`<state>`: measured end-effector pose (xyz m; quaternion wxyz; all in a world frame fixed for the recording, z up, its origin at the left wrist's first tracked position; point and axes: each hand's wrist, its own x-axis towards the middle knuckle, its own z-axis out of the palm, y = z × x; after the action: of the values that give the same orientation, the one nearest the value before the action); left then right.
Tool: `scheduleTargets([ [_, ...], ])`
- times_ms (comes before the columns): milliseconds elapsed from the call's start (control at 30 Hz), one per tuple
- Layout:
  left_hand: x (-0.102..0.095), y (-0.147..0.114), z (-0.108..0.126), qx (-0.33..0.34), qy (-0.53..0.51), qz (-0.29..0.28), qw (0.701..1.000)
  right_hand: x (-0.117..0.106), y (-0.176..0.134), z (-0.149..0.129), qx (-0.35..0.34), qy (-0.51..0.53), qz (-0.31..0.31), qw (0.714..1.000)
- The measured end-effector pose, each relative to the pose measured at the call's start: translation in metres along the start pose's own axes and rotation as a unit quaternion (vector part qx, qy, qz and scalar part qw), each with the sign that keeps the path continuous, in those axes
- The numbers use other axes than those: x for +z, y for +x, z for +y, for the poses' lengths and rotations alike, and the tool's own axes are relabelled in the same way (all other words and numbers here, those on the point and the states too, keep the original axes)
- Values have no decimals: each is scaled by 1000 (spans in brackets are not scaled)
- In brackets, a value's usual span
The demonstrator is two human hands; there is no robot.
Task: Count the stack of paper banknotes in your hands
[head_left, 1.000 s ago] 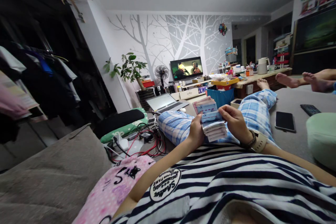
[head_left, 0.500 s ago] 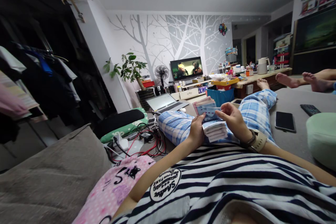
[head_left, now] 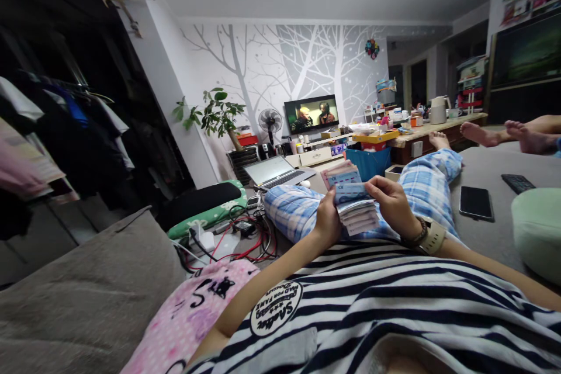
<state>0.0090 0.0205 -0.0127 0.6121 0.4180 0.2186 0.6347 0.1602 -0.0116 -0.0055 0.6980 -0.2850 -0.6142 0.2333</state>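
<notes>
Sofa point(head_left: 491, 169): phone point(head_left: 476, 203) beside leg; both hands grip banknote stack point(head_left: 356, 209).

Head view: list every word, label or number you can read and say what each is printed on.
"Skater" and "BAD FOR FAME": upside down on the round patch of the striped shirt; its other small words are too blurred to read.
Black scrawl on the pink cloth: not legible.
Stack of banknotes in the left hand and right hand: print too small to read.
TV screen: no readable text.
</notes>
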Motion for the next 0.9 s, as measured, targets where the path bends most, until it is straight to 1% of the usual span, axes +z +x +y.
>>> scheduleTargets([
  [200,1,-11,10,38,76,3,996,0,0,2,6,9,-4,1000],
  [300,3,-16,15,46,99,5,994,0,1,3,6,14,2,1000],
  [600,13,-27,25,33,82,-10,996,1,1,3,8,21,10,1000],
  [900,10,-16,17,23,54,-3,998,0,0,4,3,20,5,1000],
])
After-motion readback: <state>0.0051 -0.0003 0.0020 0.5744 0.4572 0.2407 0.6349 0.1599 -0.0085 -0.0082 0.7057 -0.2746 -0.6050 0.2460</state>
